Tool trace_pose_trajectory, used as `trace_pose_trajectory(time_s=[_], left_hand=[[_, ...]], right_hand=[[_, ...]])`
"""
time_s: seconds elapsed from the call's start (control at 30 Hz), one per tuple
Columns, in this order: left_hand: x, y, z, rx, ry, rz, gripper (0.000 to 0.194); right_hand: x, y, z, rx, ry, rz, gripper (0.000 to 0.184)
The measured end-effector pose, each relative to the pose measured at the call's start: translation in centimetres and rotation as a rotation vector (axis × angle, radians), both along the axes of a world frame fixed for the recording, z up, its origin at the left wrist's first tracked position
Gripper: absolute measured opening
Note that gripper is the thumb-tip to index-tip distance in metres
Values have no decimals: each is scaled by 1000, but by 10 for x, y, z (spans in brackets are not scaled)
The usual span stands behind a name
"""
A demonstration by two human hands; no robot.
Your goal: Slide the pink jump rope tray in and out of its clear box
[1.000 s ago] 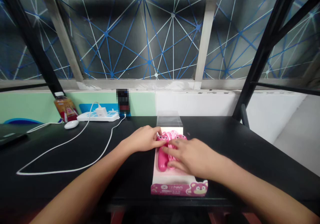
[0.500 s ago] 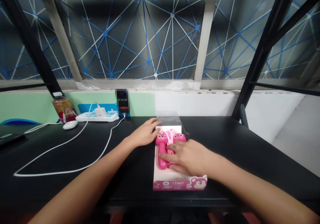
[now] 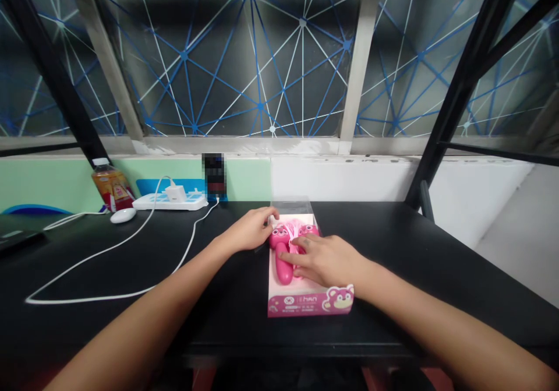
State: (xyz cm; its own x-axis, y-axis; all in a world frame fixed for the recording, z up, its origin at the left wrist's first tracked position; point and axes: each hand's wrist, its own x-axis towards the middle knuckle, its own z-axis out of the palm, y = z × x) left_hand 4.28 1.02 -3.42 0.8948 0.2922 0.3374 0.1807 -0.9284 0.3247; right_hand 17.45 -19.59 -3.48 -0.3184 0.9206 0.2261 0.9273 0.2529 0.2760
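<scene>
A pink skipping rope (image 3: 284,266) with bear-head handles lies on a white-and-pink card tray (image 3: 301,305) with a bear printed on its front flap. Its pale pink cord is bundled between the handles. Around the tray's far end is a clear plastic cover (image 3: 292,206). My left hand (image 3: 251,228) is at the cover's left side, fingers curled over its edge and thumb near the left handle. My right hand (image 3: 329,260) lies over the rope with fingers spread, touching the handles and hiding most of the right one.
On the black desk (image 3: 393,251), a white cable (image 3: 87,300) loops at left. Further back are a white mouse (image 3: 123,215), a power strip (image 3: 174,203), a drink bottle (image 3: 112,187) and a blurred-out upright device (image 3: 214,175). Behind stands a patterned window (image 3: 236,59).
The tray with the skipping rope has slid away from me, further into the clear cover, with my right hand on it. My left fingers have curled more at the cover's edge.
</scene>
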Motion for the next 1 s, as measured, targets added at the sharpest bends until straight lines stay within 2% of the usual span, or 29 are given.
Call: trace_pose_trajectory(time_s=[0.3,0.43,0.5,0.6,0.67,0.8,1.0], left_hand=[[-9,-8,8,21,61,-50,30],[-10,-12,8,5,31,-92,28],[-10,-12,10,6,23,-89,25],[-10,-11,14,10,22,-76,23],[-10,-12,15,9,27,-59,26],[-9,-17,12,21,24,-43,31],[-6,-32,12,5,21,-103,24]], right_hand=[[4,14,-10,116,-7,-64,36],[-1,8,-4,122,53,-39,33],[-8,-2,3,58,140,69,35],[-20,-16,13,-182,337,283,42],[-25,-20,16,-275,416,338,47],[-21,-16,9,-285,440,265,49],[-11,-9,0,-155,346,55,40]])
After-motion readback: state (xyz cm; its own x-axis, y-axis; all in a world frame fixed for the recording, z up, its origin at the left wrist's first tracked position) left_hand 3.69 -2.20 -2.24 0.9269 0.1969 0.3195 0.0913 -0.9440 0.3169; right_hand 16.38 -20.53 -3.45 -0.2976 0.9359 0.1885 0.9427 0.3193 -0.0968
